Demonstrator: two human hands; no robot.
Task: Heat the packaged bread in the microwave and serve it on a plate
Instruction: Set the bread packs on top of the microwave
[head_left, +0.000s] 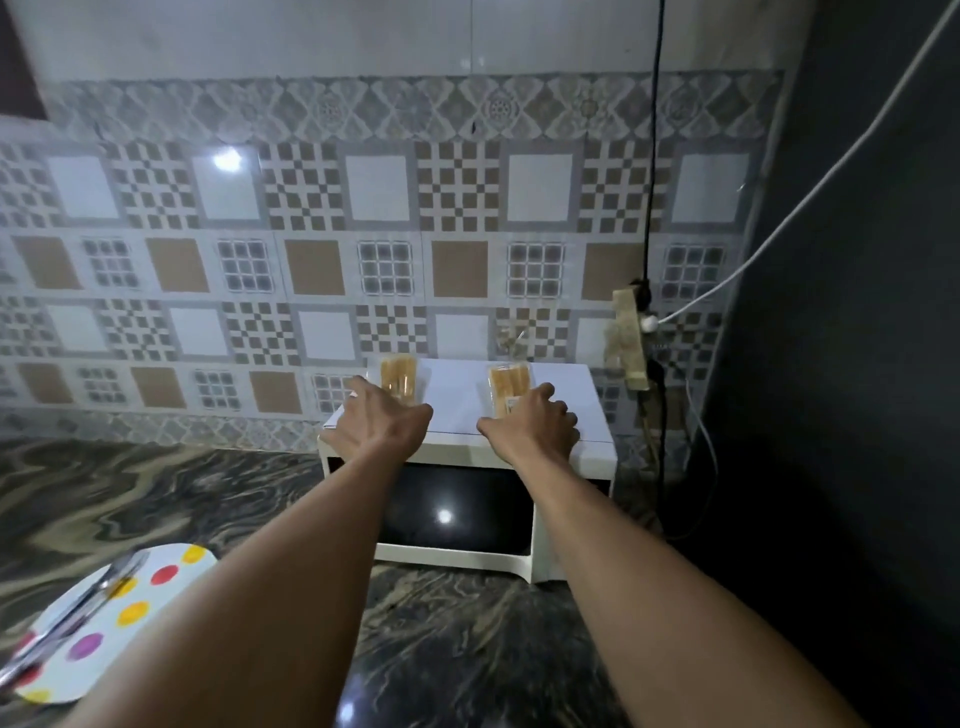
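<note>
Two bread packs on microwave (571, 395) top: left pack (399, 379) at back-left, right pack (508, 387) mid-back. Door closed.

Left hand (382, 426) at left pack's near end, fingers fairly straight; grip unclear. Right hand (535, 423) curled over right pack's near end, seemingly holding it.

Plate (166, 597) at counter's near-left edge, utensil (78, 618) lying on it.

Risks:
- slick wrap slipping, pack sliding off top's edge
- both hands full, none free for door
- sealed wrap ballooning when heated
</note>
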